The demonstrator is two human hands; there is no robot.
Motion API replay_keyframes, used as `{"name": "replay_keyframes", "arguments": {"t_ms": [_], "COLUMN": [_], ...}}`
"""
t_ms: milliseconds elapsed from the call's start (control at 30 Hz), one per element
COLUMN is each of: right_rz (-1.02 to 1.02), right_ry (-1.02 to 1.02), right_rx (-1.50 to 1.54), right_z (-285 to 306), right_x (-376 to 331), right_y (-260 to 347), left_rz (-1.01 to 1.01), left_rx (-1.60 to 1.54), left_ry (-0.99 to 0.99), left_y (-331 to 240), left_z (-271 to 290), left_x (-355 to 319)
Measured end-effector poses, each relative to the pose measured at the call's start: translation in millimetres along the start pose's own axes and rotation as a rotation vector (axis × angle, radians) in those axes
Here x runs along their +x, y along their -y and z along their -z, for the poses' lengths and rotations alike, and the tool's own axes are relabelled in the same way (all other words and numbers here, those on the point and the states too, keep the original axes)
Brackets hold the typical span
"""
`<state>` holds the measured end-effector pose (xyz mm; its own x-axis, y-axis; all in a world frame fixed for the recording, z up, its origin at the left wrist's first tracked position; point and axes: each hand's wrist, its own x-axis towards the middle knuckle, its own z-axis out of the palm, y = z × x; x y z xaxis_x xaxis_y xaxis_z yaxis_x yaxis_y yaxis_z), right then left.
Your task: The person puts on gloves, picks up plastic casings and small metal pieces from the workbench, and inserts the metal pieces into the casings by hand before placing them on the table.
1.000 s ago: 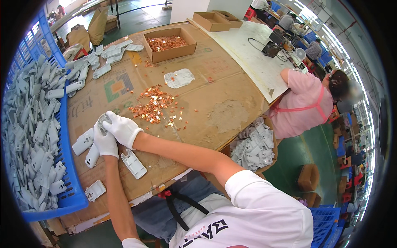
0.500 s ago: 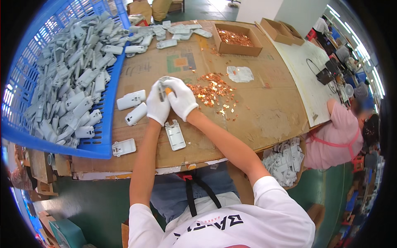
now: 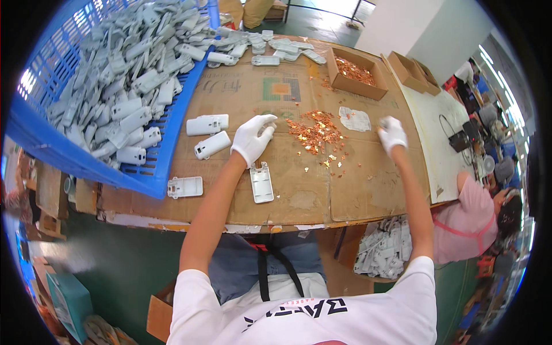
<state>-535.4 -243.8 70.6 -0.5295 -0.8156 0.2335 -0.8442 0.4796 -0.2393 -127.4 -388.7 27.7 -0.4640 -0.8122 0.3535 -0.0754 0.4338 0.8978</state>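
My left hand [image 3: 253, 139], in a white glove, is over the left middle of the cardboard-covered table, its thumb and fingers apart with nothing visible between them. Below its wrist lies an open pale-grey plastic housing [image 3: 262, 185]. Two more housings, an upper one [image 3: 207, 125] and a lower one [image 3: 212, 145], rest left of this hand. Another housing [image 3: 185, 187] lies near the table's front edge. My right hand [image 3: 394, 134], also gloved, is out to the right beside a whitish patch [image 3: 355, 119]; its fingers are blurred. Small copper-coloured metal pieces [image 3: 317, 132] lie heaped between the hands.
A blue plastic crate [image 3: 164, 167] full of grey housings stands at left; more housings [image 3: 282, 47] lie along the back. A cardboard box [image 3: 359, 87] holds copper pieces. Below the table's right front, a container [image 3: 384, 250] holds pale parts. A person in pink [image 3: 466, 230] is at right.
My hands, together around a small greyish piece before, have parted. The right hand has swung far right past the copper heap; the left is apart from it. My view has shifted slightly.
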Motion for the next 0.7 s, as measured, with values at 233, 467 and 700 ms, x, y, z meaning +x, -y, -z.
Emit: {"name": "replay_keyframes", "arguments": {"t_ms": [233,467,700], "right_rz": [-0.243,0.638,1.079], "right_ry": [0.192,-0.189,0.279], "right_rx": [-0.463,-0.074,0.069], "right_z": [23.7,12.8,-24.7], "right_x": [24.0,24.1,-76.9], "right_y": [-119.6,118.1,425.6], "left_rz": [0.151,0.144,0.28], "left_rx": [0.063,0.184,-0.876], "left_ry": [0.065,0.086,0.282], "left_y": [-2.5,0.1,57.8], "left_z": [6.0,-4.8,12.7], "left_x": [6.6,8.8,-0.4]}}
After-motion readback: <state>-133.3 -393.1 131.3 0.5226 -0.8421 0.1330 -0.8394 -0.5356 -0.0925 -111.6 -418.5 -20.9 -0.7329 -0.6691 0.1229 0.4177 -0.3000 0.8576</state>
